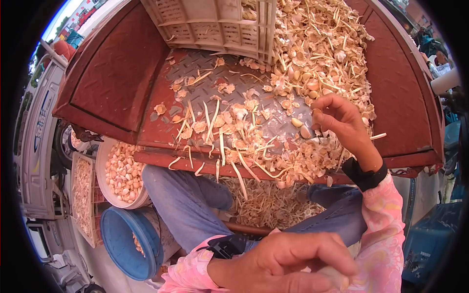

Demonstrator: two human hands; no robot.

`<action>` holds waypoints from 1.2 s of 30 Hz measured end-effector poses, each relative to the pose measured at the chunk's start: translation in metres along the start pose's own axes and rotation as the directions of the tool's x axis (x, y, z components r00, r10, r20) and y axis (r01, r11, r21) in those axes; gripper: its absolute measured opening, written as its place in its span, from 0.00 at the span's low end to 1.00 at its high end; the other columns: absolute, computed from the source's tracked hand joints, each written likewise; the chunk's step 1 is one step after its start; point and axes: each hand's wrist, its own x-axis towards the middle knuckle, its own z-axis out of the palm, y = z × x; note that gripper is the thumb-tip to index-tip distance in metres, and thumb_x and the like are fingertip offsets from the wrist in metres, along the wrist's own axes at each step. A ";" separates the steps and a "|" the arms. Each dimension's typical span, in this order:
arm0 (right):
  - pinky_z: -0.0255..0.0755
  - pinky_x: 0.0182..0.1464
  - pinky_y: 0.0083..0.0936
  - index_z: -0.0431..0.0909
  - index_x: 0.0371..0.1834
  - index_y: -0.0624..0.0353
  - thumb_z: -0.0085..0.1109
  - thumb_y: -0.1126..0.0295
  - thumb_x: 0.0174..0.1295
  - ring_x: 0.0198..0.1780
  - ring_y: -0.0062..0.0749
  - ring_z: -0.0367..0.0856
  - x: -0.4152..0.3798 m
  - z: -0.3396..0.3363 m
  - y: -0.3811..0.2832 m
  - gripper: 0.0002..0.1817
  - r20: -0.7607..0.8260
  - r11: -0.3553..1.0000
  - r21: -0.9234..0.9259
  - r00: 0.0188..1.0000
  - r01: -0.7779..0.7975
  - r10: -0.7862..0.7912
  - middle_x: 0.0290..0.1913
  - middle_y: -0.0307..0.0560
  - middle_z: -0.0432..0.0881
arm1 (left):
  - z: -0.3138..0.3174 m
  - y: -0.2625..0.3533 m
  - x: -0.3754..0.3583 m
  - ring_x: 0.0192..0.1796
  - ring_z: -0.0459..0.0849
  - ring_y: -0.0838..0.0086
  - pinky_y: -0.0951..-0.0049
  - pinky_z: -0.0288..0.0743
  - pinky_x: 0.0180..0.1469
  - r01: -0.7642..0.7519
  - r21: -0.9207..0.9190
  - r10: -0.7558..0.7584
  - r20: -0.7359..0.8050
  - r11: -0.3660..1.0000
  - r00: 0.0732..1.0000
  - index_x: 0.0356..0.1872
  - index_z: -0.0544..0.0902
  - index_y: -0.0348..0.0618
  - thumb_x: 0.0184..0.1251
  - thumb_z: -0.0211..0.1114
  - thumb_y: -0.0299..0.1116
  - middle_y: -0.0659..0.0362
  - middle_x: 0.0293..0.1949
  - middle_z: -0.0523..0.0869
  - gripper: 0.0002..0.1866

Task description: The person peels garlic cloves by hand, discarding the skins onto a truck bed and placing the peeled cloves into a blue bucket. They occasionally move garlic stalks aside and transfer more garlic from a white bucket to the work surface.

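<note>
If the right hand (pixel 346 120) sweeps nearward, cloves (pixel 305 132) could spill; I can't tell whether it or the left hand (pixel 286 259) grips anything.

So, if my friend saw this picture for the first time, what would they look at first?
Probably the big heap of garlic skins and stalks over the far right part of the red metal bed. Next, the white bucket of garlic cloves, and the blue bucket below it in the picture, both at the left. The left hand also looms large at the bottom.
</note>
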 end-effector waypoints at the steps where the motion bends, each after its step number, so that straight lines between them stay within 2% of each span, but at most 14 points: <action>1: 0.70 0.34 0.15 0.77 0.39 0.62 0.60 0.75 0.60 0.35 0.15 0.76 -0.006 0.008 -0.009 0.06 0.016 0.996 0.063 0.998 0.055 -0.057 0.32 0.37 0.78 | -0.009 0.004 0.001 0.44 0.80 0.69 0.72 0.77 0.47 0.057 -0.020 -0.060 -0.172 0.998 0.983 0.52 0.73 0.29 0.71 0.52 0.30 0.45 0.44 0.80 0.15; 2: 0.71 0.35 0.14 0.77 0.39 0.62 0.60 0.76 0.59 0.35 0.16 0.77 -0.009 0.016 -0.018 0.06 0.031 0.986 0.130 0.993 0.109 -0.114 0.33 0.37 0.78 | -0.028 0.004 0.007 0.46 0.80 0.66 0.71 0.77 0.49 0.141 -0.075 -0.159 -0.400 0.987 0.903 0.53 0.72 0.30 0.71 0.52 0.32 0.45 0.46 0.79 0.16; 5: 0.71 0.35 0.28 0.77 0.36 0.63 0.64 0.75 0.54 0.33 0.34 0.78 -0.011 0.034 -0.033 0.08 0.484 0.808 -0.263 0.796 0.527 -0.363 0.32 0.44 0.76 | -0.080 -0.020 0.022 0.43 0.81 0.66 0.72 0.81 0.46 -0.057 -0.347 -0.168 -0.583 0.936 0.795 0.51 0.72 0.32 0.73 0.50 0.34 0.47 0.46 0.79 0.15; 10: 0.71 0.33 0.38 0.75 0.35 0.59 0.59 0.67 0.58 0.33 0.47 0.79 -0.009 0.015 -0.009 0.08 0.187 0.407 -0.880 0.966 0.245 -0.177 0.31 0.51 0.76 | -0.120 -0.036 0.016 0.41 0.81 0.67 0.78 0.83 0.40 -0.074 -0.526 -0.235 -0.495 0.847 0.837 0.46 0.75 0.34 0.73 0.51 0.37 0.49 0.43 0.79 0.14; 12: 0.71 0.33 0.40 0.74 0.33 0.59 0.59 0.65 0.58 0.32 0.48 0.79 -0.010 0.010 0.008 0.09 0.165 0.266 -0.948 0.985 0.174 -0.057 0.32 0.51 0.76 | -0.117 -0.031 0.017 0.38 0.80 0.75 0.85 0.79 0.34 -0.023 -0.255 -0.146 -0.624 0.967 0.767 0.45 0.77 0.35 0.72 0.53 0.36 0.53 0.40 0.80 0.13; 18: 0.71 0.33 0.39 0.73 0.32 0.58 0.59 0.66 0.57 0.31 0.48 0.78 -0.004 0.014 0.010 0.08 0.204 0.325 -0.912 0.964 0.251 -0.171 0.30 0.49 0.75 | -0.117 -0.021 0.040 0.27 0.70 0.86 0.89 0.66 0.25 0.190 0.286 0.072 -0.705 0.939 0.705 0.51 0.75 0.38 0.72 0.55 0.38 0.62 0.34 0.78 0.15; 23: 0.73 0.30 0.33 0.74 0.38 0.58 0.61 0.70 0.55 0.30 0.43 0.79 -0.013 0.038 -0.011 0.09 0.311 0.358 -0.834 0.893 0.420 -0.324 0.30 0.46 0.76 | -0.124 -0.022 0.048 0.25 0.67 0.88 0.89 0.60 0.21 0.246 0.361 0.028 -0.610 0.900 0.792 0.48 0.74 0.39 0.72 0.54 0.39 0.62 0.32 0.77 0.14; 24: 0.73 0.30 0.33 0.75 0.39 0.58 0.61 0.71 0.55 0.30 0.42 0.79 -0.014 0.037 -0.012 0.10 0.311 0.455 -0.781 0.898 0.429 -0.313 0.30 0.46 0.76 | -0.127 -0.021 0.047 0.25 0.67 0.88 0.89 0.60 0.20 0.259 0.354 0.003 -0.595 0.898 0.803 0.47 0.74 0.39 0.72 0.54 0.38 0.62 0.32 0.77 0.13; 29: 0.72 0.29 0.29 0.74 0.40 0.61 0.60 0.75 0.54 0.30 0.40 0.80 -0.016 0.025 -0.019 0.10 0.306 0.768 -0.461 0.892 0.446 -0.334 0.31 0.48 0.77 | -0.115 -0.006 0.038 0.23 0.66 0.89 0.91 0.56 0.17 0.131 -0.098 -0.163 -0.541 0.987 0.825 0.42 0.74 0.39 0.71 0.54 0.35 0.58 0.31 0.76 0.09; 31: 0.73 0.32 0.32 0.75 0.40 0.61 0.60 0.74 0.54 0.32 0.44 0.80 -0.010 0.009 -0.014 0.10 0.033 0.808 -0.565 0.983 0.166 -0.179 0.32 0.51 0.78 | -0.087 0.000 0.033 0.24 0.66 0.88 0.92 0.55 0.17 0.122 -0.198 -0.203 -0.467 0.973 0.861 0.43 0.75 0.35 0.68 0.57 0.35 0.57 0.30 0.75 0.12; 32: 0.73 0.33 0.34 0.75 0.40 0.62 0.60 0.74 0.55 0.33 0.45 0.80 -0.008 -0.001 -0.010 0.11 -0.113 0.810 -0.586 0.988 0.017 -0.102 0.33 0.52 0.78 | -0.065 0.004 0.029 0.25 0.67 0.87 0.91 0.56 0.18 0.164 -0.187 -0.225 -0.380 0.969 0.897 0.44 0.75 0.33 0.67 0.58 0.35 0.56 0.31 0.75 0.14; 34: 0.73 0.37 0.37 0.75 0.40 0.62 0.60 0.73 0.54 0.35 0.49 0.79 -0.009 -0.022 0.003 0.11 -0.021 0.536 -0.841 0.985 0.075 -0.170 0.33 0.55 0.79 | -0.027 0.012 0.013 0.28 0.71 0.80 0.85 0.62 0.24 0.293 -0.150 -0.319 -0.201 0.944 0.926 0.44 0.76 0.28 0.64 0.60 0.35 0.53 0.32 0.77 0.17; 35: 0.73 0.38 0.39 0.76 0.40 0.62 0.60 0.73 0.54 0.36 0.51 0.79 -0.007 -0.027 0.007 0.11 0.040 0.370 -0.923 0.980 0.110 -0.193 0.34 0.57 0.79 | -0.008 0.011 0.009 0.30 0.75 0.74 0.77 0.66 0.28 0.239 0.009 -0.236 -0.123 0.971 0.964 0.41 0.78 0.26 0.64 0.61 0.33 0.51 0.32 0.78 0.16; 36: 0.72 0.40 0.40 0.76 0.40 0.62 0.60 0.73 0.54 0.37 0.52 0.79 -0.006 -0.025 0.007 0.11 0.033 0.373 -0.924 0.990 0.082 -0.136 0.34 0.57 0.79 | -0.001 0.004 0.005 0.31 0.77 0.70 0.73 0.67 0.28 0.116 -0.040 -0.114 0.055 0.992 0.992 0.41 0.78 0.24 0.63 0.62 0.32 0.49 0.31 0.79 0.16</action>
